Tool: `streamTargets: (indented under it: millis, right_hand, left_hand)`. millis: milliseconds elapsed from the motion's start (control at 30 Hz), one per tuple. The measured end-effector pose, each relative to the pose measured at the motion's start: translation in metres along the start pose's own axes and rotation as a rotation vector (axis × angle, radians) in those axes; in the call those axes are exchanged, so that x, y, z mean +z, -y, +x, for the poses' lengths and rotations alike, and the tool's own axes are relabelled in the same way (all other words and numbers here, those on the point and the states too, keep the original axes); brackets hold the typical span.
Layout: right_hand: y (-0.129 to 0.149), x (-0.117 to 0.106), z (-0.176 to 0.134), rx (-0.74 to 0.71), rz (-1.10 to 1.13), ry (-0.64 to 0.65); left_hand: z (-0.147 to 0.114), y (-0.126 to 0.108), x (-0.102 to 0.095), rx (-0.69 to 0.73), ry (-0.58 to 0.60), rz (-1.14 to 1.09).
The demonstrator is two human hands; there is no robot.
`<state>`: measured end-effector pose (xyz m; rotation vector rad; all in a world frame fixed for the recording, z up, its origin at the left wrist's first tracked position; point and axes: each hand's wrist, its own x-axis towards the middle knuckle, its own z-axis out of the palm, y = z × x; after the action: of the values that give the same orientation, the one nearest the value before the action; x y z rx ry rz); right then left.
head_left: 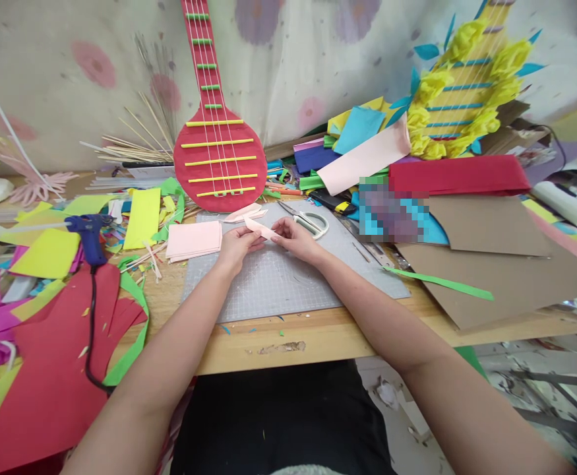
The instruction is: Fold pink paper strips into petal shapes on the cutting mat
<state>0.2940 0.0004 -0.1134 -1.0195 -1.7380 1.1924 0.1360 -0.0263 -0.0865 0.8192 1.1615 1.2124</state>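
Between my two hands is a small folded strip of pale pink paper (260, 228), held over the grey cutting mat (288, 284). My left hand (237, 249) pinches its near left side. At its right end, my right hand (293, 239) grips it with thumb and fingers. More pink paper pieces (244, 212) lie just beyond my left hand. A stack of pale pink paper rectangles (194, 240) rests to the left, partly on the mat. White-handled scissors (312, 224) lie behind my right hand, their handles partly covered by it.
A red paper lute (220, 161) leans at the back. On the left are a blue glue gun (89, 239) with its cable and red paper (60, 356). Brown cardboard (506, 277) lies right, under a green strip (441, 284). A yellow-flowered instrument (459, 99) stands back right.
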Motion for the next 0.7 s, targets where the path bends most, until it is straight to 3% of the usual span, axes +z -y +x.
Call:
streamTargets:
  millis: [167,367,567,700]
  right_hand:
    - [0.002,0.0,-0.001,-0.016,0.017,-0.021]
    - [0.007,0.001,-0.001,0.072,0.112,-0.033]
    - [0.009,0.005,0.001,0.042,0.155,-0.06]
    - [0.009,0.005,0.003,0.013,0.159,-0.069]
  left_hand:
    - [0.0,0.001,0.002,0.003,-0.002,0.007]
    - [0.0,0.002,0.003,0.05,-0.013,0.022]
    - [0.0,0.003,0.011,0.014,0.032,-0.033]
    - [0.001,0.006,0.017,0.03,-0.059,-0.06]
